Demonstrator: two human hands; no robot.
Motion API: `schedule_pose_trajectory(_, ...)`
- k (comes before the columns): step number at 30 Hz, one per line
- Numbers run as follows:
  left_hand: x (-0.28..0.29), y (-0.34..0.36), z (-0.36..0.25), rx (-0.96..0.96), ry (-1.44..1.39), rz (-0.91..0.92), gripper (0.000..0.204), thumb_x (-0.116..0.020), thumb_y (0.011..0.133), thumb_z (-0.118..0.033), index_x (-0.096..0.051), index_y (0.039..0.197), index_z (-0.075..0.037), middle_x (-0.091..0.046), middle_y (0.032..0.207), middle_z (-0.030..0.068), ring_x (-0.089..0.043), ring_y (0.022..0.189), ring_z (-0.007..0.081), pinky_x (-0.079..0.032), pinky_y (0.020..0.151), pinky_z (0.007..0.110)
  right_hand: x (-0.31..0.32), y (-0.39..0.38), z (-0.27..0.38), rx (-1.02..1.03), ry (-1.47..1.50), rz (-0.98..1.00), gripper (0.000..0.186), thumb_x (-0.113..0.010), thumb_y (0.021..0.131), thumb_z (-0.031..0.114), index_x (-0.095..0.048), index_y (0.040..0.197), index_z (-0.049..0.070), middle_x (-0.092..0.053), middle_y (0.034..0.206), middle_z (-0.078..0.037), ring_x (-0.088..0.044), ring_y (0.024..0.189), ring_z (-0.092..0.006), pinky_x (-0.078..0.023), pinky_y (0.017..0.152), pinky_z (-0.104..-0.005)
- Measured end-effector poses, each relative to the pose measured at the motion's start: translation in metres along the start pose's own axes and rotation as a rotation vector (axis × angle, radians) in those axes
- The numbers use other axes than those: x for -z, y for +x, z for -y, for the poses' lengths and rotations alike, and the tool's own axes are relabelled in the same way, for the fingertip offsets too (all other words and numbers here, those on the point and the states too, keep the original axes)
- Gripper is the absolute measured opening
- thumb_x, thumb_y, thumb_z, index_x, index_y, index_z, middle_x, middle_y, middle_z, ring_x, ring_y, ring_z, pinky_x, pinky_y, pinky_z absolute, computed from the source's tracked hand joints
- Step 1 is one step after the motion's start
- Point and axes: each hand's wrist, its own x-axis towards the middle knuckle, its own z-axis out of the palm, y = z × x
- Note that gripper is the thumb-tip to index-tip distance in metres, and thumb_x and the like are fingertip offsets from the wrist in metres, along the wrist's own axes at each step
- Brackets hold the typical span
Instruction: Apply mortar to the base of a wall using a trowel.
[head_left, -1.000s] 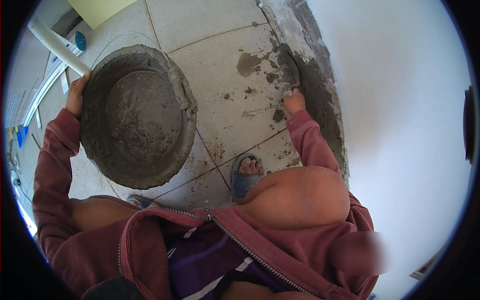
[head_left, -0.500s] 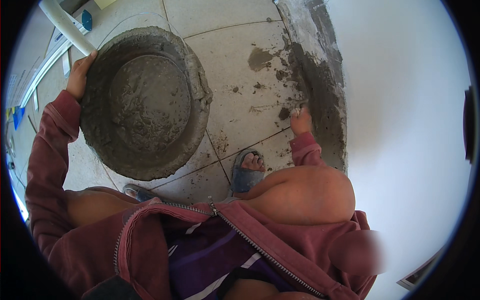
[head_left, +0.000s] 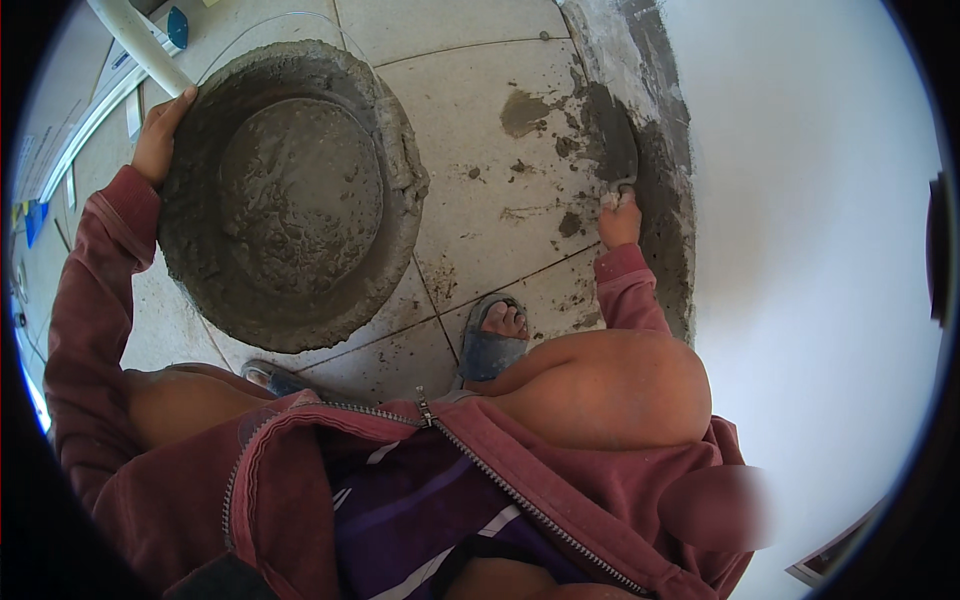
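One trowel (head_left: 616,150) extends to the far side of the right hand (head_left: 620,216), clamped in its fingers; the left hand (head_left: 160,138) grips the bucket (head_left: 404,165) rim.

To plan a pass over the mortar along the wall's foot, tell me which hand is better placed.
Right, most likely: the right hand grips a trowel beside the mortar strip at the wall, while the left hand is away at the rim of the bucket.

The bucket (head_left: 190,225) is rough and matt, its wet mortar (head_left: 300,190) faintly glossy. The zip-up jacket (head_left: 190,490) is matt cloth, the wall (head_left: 810,250) smooth.
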Motion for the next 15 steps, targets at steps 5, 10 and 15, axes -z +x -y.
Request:
schedule_pose_trajectory(5,-0.002,0.006,0.003,-0.021,-0.015,0.003,0.048,-0.044,0.086,-0.042,-0.060,0.087,0.003,-0.060,0.073,0.0052,-0.053,0.064,0.0106,-0.042,0.064,0.023,-0.007,0.022,0.000,0.141,0.084,0.023,0.040,-0.050,0.079,0.020,-0.046,0.113,-0.001,-0.057,0.095,-0.025,-0.054,0.090,-0.0396,-0.042,0.075,-0.0409)
schedule_pose_trajectory(10,0.006,0.005,0.010,-0.041,0.034,0.002,0.049,-0.045,0.086,-0.043,-0.060,0.087,0.003,-0.060,0.074,0.0053,-0.054,0.065,0.0108,-0.042,0.065,0.023,-0.014,0.034,0.014,0.169,0.007,0.171,0.039,-0.049,0.080,0.021,-0.047,0.113,0.000,-0.057,0.095,-0.025,-0.054,0.090,-0.0394,-0.042,0.076,-0.0401)
schedule_pose_trajectory(15,0.000,0.004,0.004,-0.022,-0.004,0.033,0.048,-0.045,0.086,-0.042,-0.060,0.087,0.003,-0.060,0.075,0.0046,-0.053,0.066,0.0097,-0.041,0.066,0.022,-0.016,0.089,0.018,0.092,0.219,0.139,0.038,-0.048,0.081,0.022,-0.048,0.112,0.001,-0.056,0.095,-0.025,-0.054,0.090,-0.0387,-0.042,0.075,-0.0393)
